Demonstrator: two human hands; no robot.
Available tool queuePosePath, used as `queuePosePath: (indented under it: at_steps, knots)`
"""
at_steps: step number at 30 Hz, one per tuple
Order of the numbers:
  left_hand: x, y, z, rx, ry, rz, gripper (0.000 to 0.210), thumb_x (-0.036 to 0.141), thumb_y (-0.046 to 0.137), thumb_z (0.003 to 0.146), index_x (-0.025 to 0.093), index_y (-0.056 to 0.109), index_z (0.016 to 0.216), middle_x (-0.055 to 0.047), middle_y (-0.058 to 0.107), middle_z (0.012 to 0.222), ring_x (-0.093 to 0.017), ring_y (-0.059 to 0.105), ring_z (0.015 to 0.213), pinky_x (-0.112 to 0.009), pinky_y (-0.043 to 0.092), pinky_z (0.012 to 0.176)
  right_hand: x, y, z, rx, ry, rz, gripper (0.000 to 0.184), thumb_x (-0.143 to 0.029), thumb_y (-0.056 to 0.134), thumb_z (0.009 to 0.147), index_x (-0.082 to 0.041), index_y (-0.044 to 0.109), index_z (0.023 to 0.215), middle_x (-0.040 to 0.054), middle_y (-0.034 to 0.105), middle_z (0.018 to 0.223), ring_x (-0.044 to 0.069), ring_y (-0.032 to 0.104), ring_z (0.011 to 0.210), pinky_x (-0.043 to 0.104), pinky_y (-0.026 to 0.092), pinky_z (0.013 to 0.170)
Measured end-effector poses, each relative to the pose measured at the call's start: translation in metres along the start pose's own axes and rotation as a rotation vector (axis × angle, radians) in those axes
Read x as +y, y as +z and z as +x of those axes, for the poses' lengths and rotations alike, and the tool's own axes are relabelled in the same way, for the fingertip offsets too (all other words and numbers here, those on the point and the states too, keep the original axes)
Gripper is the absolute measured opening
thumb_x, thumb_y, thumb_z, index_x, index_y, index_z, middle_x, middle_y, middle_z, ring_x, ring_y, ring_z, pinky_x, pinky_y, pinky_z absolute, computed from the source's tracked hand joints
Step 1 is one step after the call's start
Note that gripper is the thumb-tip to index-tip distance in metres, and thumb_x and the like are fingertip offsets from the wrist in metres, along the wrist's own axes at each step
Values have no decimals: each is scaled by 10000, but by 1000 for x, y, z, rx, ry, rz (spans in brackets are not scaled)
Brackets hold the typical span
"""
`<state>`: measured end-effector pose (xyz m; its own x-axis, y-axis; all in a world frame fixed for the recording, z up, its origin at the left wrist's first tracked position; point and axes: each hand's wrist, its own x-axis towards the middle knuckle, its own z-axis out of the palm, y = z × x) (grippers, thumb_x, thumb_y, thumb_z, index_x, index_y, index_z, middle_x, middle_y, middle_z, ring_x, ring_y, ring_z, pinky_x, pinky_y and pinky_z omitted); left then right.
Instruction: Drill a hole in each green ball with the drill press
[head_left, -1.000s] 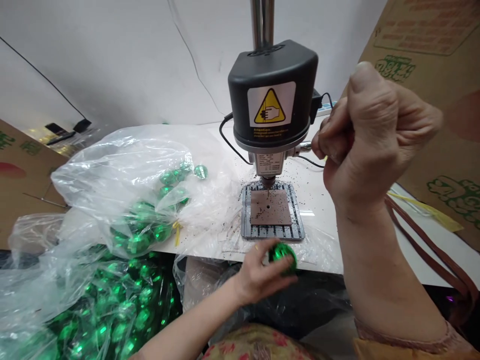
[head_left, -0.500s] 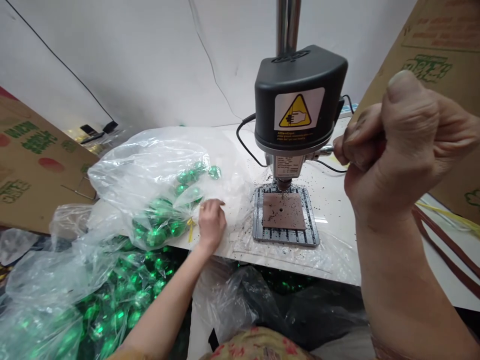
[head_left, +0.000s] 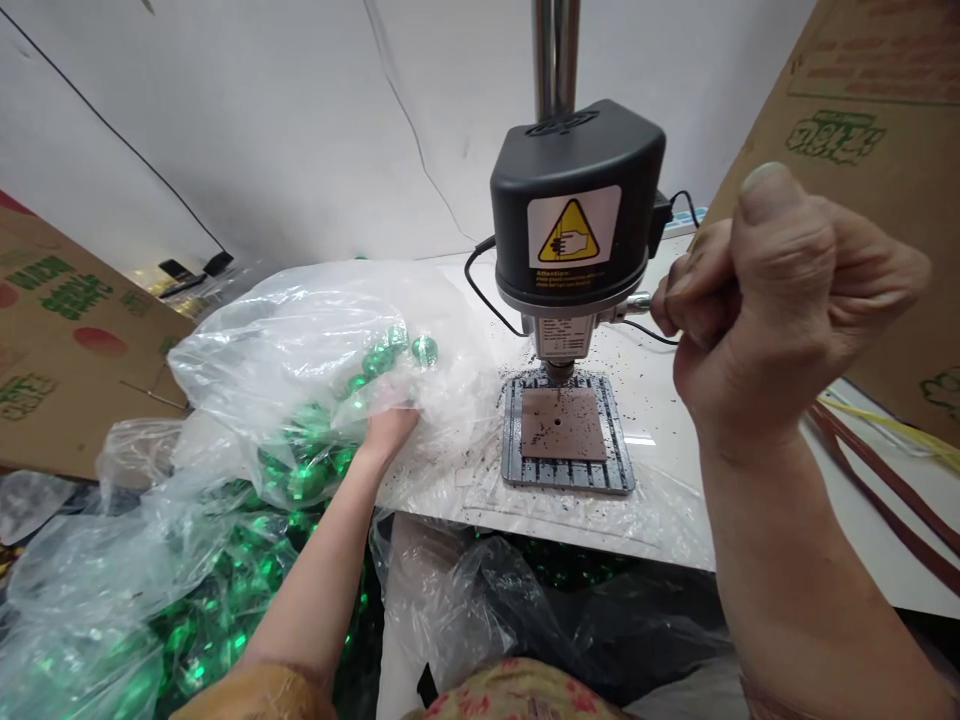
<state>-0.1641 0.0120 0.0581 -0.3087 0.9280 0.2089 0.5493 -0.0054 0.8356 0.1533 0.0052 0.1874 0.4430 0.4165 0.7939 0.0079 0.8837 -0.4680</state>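
The left carton (head_left: 82, 390) and right carton (head_left: 885, 150) bear green print; a brown strap (head_left: 885, 468), perhaps doubled, lies near the latter.

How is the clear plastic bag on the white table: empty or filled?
Partly filled: shiny green balls show through the clear plastic bag, while its upper left part shows none.

Shiny green round balls (head_left: 379, 361), milky translucent plastic bag (head_left: 255, 305)
Boxy black drill head (head_left: 517, 180), white label (head_left: 543, 212) with yellow-and-black triangle (head_left: 574, 236); square brown board (head_left: 564, 438) speckled black; grey slotted metal base (head_left: 619, 456).
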Motion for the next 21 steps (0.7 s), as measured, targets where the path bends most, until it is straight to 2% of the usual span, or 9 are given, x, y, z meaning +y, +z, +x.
queuePosePath:
  at_steps: [2,3,5,8,12,17,19,21]
  knots:
    - [4,-3,-23,-48,-19,122,152,256,759,703,196,645,784,-71,666,854,-340,639,1051,-428,518,890,0,-1,-1,-8,-6,13,401,-148,583,900,-182,572,501,-33,385,402,65,346,356,300,220,404]
    - [7,-3,-36,-65,-54,64,182,307,751,729,196,659,841,-62,664,849,-315,649,1002,-404,534,848,1,-1,-1,-8,-15,20,397,-148,591,896,-184,571,501,-34,381,401,65,348,355,299,219,401]
    - [16,1,-60,-78,-121,-176,274,409,704,797,215,645,980,-46,679,926,-253,663,932,-352,560,768,1,-2,-2,-12,-20,24,396,-150,593,895,-189,567,502,-38,369,401,67,352,357,300,228,406]
    - [33,15,-90,-129,-235,-659,357,455,691,831,256,576,1103,-39,696,1051,-206,695,883,-344,592,751,1,-2,-2,-12,-27,26,403,-138,576,898,-188,560,499,-38,362,397,69,347,356,306,226,408]
    - [55,44,-116,-361,-420,-947,416,548,648,883,262,550,1169,-85,724,1078,-226,732,850,-397,622,763,1,-2,-2,-3,-15,11,410,-155,569,907,-185,560,498,-38,385,404,59,333,359,307,213,404]
    - [66,79,-131,-464,-543,-1040,368,481,723,850,218,566,1055,-73,712,1070,-252,728,960,-451,634,844,2,-3,-2,-38,-21,79,405,-189,613,895,-192,545,496,-54,391,413,47,318,357,283,210,376]
    - [64,92,-126,-433,-497,-985,379,449,739,831,209,560,1065,-61,704,1030,-235,721,917,-441,627,833,2,-3,-2,-47,-9,99,408,-190,611,899,-188,540,498,-53,397,423,47,321,367,279,218,380]
    - [59,104,-114,-340,-382,-894,418,427,744,824,218,562,1137,-50,692,1051,-202,704,918,-389,603,855,1,-3,-3,-60,-3,104,407,-176,602,902,-185,535,500,-53,402,429,47,329,374,275,231,391]
